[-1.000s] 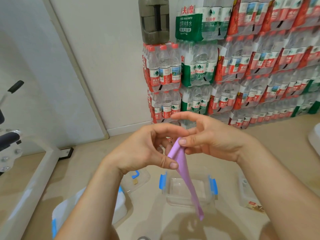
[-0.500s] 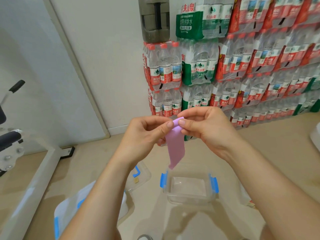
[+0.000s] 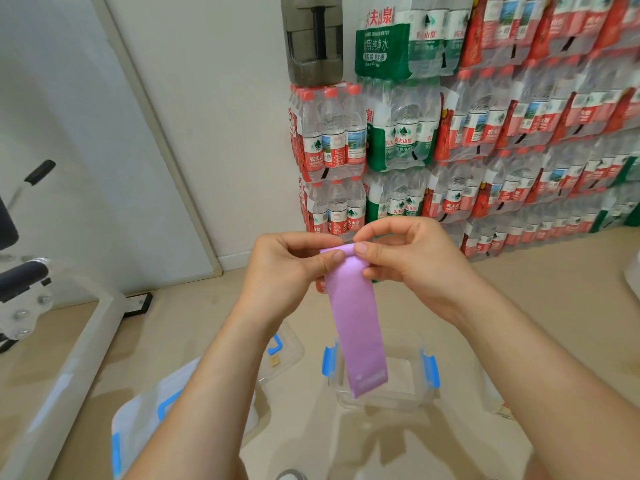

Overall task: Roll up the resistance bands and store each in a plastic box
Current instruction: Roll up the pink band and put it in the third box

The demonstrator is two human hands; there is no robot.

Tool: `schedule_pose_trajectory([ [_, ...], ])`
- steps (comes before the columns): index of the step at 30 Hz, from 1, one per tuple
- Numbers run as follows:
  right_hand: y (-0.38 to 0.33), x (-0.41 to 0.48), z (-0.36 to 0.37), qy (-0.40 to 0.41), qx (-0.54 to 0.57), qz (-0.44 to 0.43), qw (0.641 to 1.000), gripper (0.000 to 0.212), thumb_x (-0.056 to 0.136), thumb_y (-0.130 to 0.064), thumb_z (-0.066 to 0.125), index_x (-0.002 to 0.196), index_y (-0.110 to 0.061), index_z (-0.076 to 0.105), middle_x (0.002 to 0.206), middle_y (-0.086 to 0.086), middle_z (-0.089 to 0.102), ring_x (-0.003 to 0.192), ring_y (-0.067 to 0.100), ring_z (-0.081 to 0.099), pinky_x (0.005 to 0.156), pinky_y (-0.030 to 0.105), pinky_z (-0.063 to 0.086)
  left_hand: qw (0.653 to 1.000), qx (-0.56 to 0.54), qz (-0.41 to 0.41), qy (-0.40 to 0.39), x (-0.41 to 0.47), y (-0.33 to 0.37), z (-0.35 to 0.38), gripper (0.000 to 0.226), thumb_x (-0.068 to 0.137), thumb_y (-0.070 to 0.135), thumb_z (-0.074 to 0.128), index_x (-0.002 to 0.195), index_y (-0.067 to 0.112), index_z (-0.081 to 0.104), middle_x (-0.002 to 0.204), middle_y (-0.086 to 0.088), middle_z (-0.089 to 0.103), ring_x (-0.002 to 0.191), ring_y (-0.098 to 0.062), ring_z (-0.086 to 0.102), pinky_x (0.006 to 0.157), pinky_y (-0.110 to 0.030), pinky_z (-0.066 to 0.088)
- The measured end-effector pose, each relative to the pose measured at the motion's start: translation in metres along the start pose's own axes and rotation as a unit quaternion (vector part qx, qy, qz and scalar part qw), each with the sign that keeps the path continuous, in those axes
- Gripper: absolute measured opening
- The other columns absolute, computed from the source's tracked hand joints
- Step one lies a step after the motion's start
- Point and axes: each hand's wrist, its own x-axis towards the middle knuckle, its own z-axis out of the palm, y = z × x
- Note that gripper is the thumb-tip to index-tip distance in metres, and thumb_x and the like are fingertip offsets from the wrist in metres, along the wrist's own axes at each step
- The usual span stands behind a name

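A flat purple resistance band (image 3: 353, 317) hangs straight down in front of me, its top edge folded over. My left hand (image 3: 287, 268) pinches the top left corner between thumb and fingers. My right hand (image 3: 412, 258) pinches the top right corner the same way. Below the band's lower end stands an open clear plastic box (image 3: 424, 386) with blue clips on the floor. The band's tip hangs over this box.
A clear lid with a blue clip (image 3: 282, 351) lies left of the box. Another blue-clipped container (image 3: 138, 427) sits at lower left. Stacked packs of water bottles (image 3: 485, 133) line the wall behind. Exercise equipment (image 3: 24, 282) stands at the left.
The band went from a twisted strip to a flat hanging strip. Both hands shifted to its top corners and began folding the top edge over.
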Motion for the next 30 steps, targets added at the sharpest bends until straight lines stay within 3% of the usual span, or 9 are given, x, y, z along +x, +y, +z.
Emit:
schedule_pose_trajectory([
  [2, 0.0, -0.0003, -0.0003, 0.0, -0.004, 0.001, 1.0, 0.011, 0.081, 0.002, 0.069, 0.082, -0.008, 0.068, 0.084, 0.018, 0.069, 0.071, 0.021, 0.063, 0.06, 0.022, 0.056, 1.0, -0.009, -0.004, 0.003, 0.0007, -0.0007, 0.0001, 0.012, 0.075, -0.001, 0.074, 0.084, 0.008, 0.075, 0.08, -0.018, 0.074, 0.071, -0.029, 0.063, 0.068, -0.052, 0.055],
  [6, 0.0006, 0.0, 0.0001, -0.009, 0.027, 0.031, 0.999, 0.013, 0.082, 0.001, 0.067, 0.089, -0.01, 0.066, 0.089, 0.017, 0.068, 0.073, 0.021, 0.064, 0.061, 0.027, 0.058, 0.999, -0.031, -0.007, 0.007, 0.0008, -0.0011, 0.0028, 0.018, 0.074, -0.005, 0.074, 0.076, 0.012, 0.073, 0.065, -0.002, 0.072, 0.066, -0.024, 0.061, 0.062, -0.034, 0.05],
  [10, -0.0003, -0.0007, 0.0013, -0.019, 0.078, 0.05, 0.996, 0.008, 0.085, -0.003, 0.064, 0.092, -0.003, 0.068, 0.097, 0.019, 0.068, 0.079, 0.022, 0.066, 0.061, 0.025, 0.058, 0.998, -0.058, -0.011, 0.01, 0.0013, -0.0024, 0.0044, 0.025, 0.074, -0.008, 0.072, 0.071, 0.016, 0.073, 0.066, -0.003, 0.071, 0.068, -0.023, 0.061, 0.067, -0.038, 0.048],
  [14, 0.0006, 0.0001, 0.0012, -0.005, 0.075, 0.031, 0.997, 0.012, 0.083, 0.004, 0.064, 0.092, -0.003, 0.068, 0.092, 0.019, 0.073, 0.076, 0.02, 0.069, 0.065, 0.024, 0.058, 0.998, -0.062, -0.012, -0.001, 0.0018, -0.0045, 0.0065, 0.027, 0.072, -0.011, 0.072, 0.069, 0.016, 0.068, 0.065, 0.001, 0.069, 0.068, -0.021, 0.061, 0.069, -0.038, 0.046],
  [17, 0.0006, 0.001, 0.001, 0.006, 0.087, 0.028, 0.996, 0.02, 0.08, 0.008, 0.066, 0.096, -0.003, 0.064, 0.087, 0.017, 0.073, 0.068, 0.02, 0.069, 0.065, 0.025, 0.058, 0.997, -0.059, -0.014, -0.038, 0.0014, -0.0048, 0.0051, 0.018, 0.066, 0.004, 0.078, 0.074, 0.018, 0.069, 0.072, 0.0, 0.07, 0.074, -0.022, 0.063, 0.075, -0.044, 0.048],
  [20, 0.0002, 0.0007, -0.0007, 0.011, 0.088, 0.014, 0.996, 0.019, 0.078, 0.01, 0.066, 0.092, -0.003, 0.064, 0.076, 0.011, 0.073, 0.065, 0.018, 0.069, 0.065, 0.025, 0.058, 0.997, -0.063, -0.025, -0.046, -0.0003, -0.0025, 0.0036, 0.012, 0.074, 0.02, 0.077, 0.085, 0.016, 0.073, 0.083, -0.011, 0.072, 0.08, -0.026, 0.064, 0.084, -0.059, 0.048],
  [22, 0.0003, 0.0003, -0.0012, 0.019, 0.077, 0.007, 0.997, 0.017, 0.078, 0.01, 0.068, 0.089, -0.003, 0.064, 0.074, 0.01, 0.073, 0.068, 0.019, 0.068, 0.066, 0.025, 0.059, 0.998, -0.047, -0.025, -0.03, -0.0015, -0.0009, 0.0047, 0.012, 0.081, 0.02, 0.073, 0.087, 0.011, 0.075, 0.086, -0.017, 0.073, 0.076, -0.025, 0.062, 0.081, -0.057, 0.049],
  [30, -0.0007, -0.0004, 0.0, 0.012, 0.077, 0.03, 0.997, 0.003, 0.083, -0.01, 0.067, 0.084, -0.008, 0.07, 0.083, 0.013, 0.066, 0.073, 0.019, 0.065, 0.064, 0.025, 0.059, 0.998, -0.061, -0.033, 0.003, -0.0007, -0.0003, 0.0074, 0.013, 0.075, 0.012, 0.077, 0.087, 0.006, 0.076, 0.087, -0.021, 0.074, 0.079, -0.031, 0.066, 0.082, -0.06, 0.05],
])
